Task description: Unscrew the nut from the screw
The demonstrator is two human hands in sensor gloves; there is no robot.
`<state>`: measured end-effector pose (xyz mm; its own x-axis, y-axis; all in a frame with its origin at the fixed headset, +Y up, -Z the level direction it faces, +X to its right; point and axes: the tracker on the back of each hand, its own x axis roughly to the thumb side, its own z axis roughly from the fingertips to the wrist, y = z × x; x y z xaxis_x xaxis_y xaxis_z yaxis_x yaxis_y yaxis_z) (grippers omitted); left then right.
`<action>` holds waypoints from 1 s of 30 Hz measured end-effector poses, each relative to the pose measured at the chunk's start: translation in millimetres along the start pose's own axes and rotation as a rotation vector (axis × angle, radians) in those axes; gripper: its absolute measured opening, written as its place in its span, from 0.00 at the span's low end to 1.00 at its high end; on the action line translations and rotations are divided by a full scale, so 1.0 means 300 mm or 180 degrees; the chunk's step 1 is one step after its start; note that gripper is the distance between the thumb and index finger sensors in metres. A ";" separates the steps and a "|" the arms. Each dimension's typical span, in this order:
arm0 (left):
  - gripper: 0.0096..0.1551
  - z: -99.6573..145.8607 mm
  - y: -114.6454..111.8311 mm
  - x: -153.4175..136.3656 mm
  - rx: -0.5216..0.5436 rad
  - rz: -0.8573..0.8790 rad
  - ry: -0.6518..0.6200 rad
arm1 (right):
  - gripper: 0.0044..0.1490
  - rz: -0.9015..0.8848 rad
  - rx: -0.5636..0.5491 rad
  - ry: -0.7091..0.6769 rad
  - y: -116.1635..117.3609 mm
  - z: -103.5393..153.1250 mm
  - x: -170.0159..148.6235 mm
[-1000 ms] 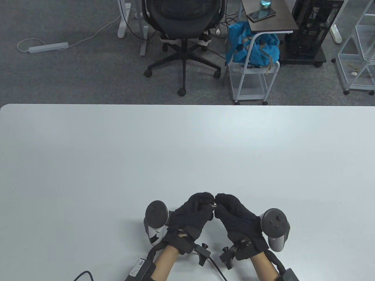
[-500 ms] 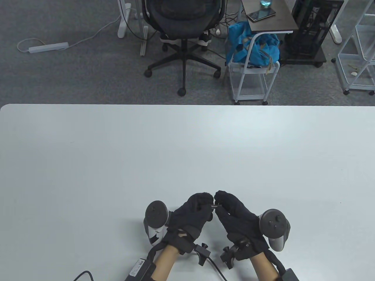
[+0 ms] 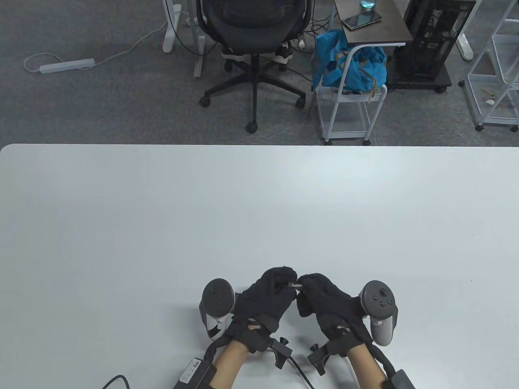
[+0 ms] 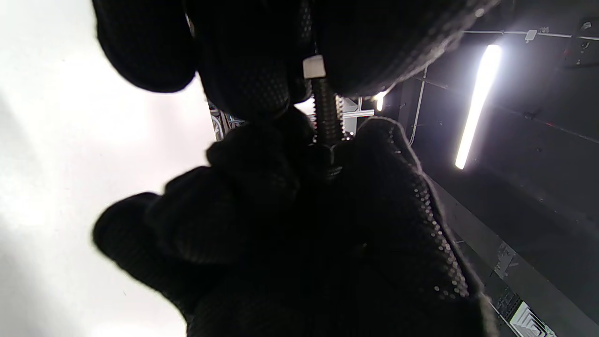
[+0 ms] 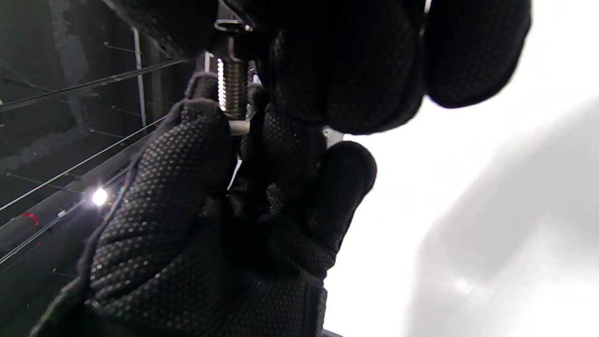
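Screw (image 3: 292,285) with nut (image 4: 327,157) is pinched between left hand (image 3: 265,298) and right hand (image 3: 328,302).

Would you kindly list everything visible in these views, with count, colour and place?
screw: one, silver, held between both hands
nut: one, dark, on the screw, at one hand's fingertips
table: one, white, under the hands
office chair: one, black, beyond the table
bag: one, blue, on a white cart
power strip: one, white, on the floor
phone: one, dark, on a side table
left hand: black glove, pinching the screw
right hand: black glove, pinching the screw's other end
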<state>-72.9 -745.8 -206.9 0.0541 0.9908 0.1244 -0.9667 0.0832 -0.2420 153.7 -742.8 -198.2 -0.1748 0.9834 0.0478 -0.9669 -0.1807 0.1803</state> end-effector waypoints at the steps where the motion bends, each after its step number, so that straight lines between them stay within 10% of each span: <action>1: 0.25 0.000 0.000 -0.001 0.0012 0.0001 0.0005 | 0.36 0.0023 -0.0005 -0.0047 0.000 0.000 0.005; 19: 0.28 0.004 0.007 -0.007 0.0083 0.0072 0.0152 | 0.28 0.0307 -0.0228 -0.0546 -0.004 0.012 0.053; 30: 0.26 0.001 0.003 -0.003 0.0047 0.0032 0.0104 | 0.50 -0.0010 -0.0188 0.0228 -0.020 0.006 -0.020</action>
<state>-74.1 -746.8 -207.0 0.0522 0.9945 0.0905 -0.9708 0.0718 -0.2287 161.0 -747.6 -197.9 -0.1827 0.9829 -0.0234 -0.9763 -0.1786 0.1221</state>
